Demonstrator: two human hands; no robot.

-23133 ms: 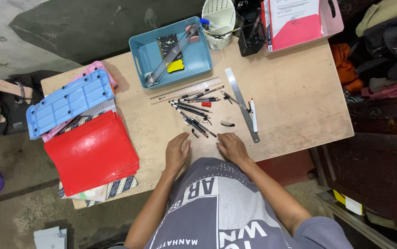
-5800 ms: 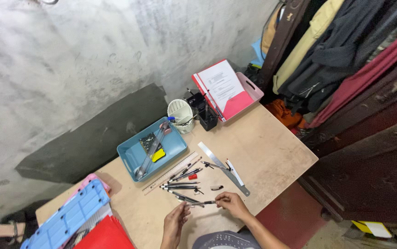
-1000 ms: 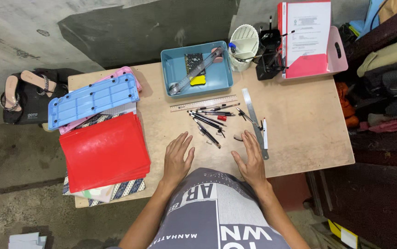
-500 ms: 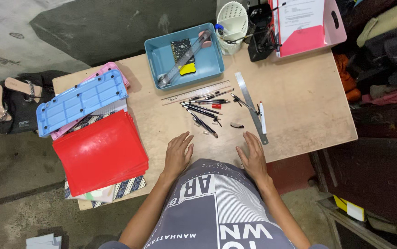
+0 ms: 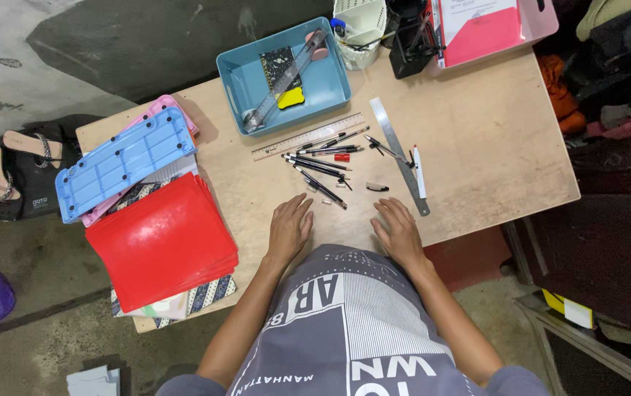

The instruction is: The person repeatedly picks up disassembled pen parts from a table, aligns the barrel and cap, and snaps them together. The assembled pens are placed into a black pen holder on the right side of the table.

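Both hands lie flat on the desk (image 5: 477,147) at its near edge, palms down, fingers spread loosely and holding nothing. The left hand (image 5: 290,229) rests just short of a loose scatter of black pens (image 5: 321,163), and its fingertips point toward the nearest pen (image 5: 321,188), which lies slantwise a little beyond them without touching. The right hand (image 5: 398,232) sits apart from the left, with bare desk between them; its fingertips come close to the lower end of a long steel ruler (image 5: 399,154) that runs diagonally away from the person, and just beside that ruler lies a white pen (image 5: 419,170). A small dark cap-like piece (image 5: 376,187) lies between the pens and the right hand, nearer to the hand. Beyond the pens a clear plastic ruler (image 5: 308,137) stretches slantwise, and a small red piece (image 5: 341,157) lies among the pens. Further off stands a blue tray (image 5: 334,88) that holds another clear ruler, a dark card and a yellow piece. To the person's left, a red folder (image 5: 161,240) lies atop patterned papers that overhang the desk's edge, and a light blue plastic case (image 5: 125,163) lies above it, over a pink one. At the far edge stand a pale basket (image 5: 359,26), a black holder (image 5: 411,44) and a pink file box (image 5: 488,26).
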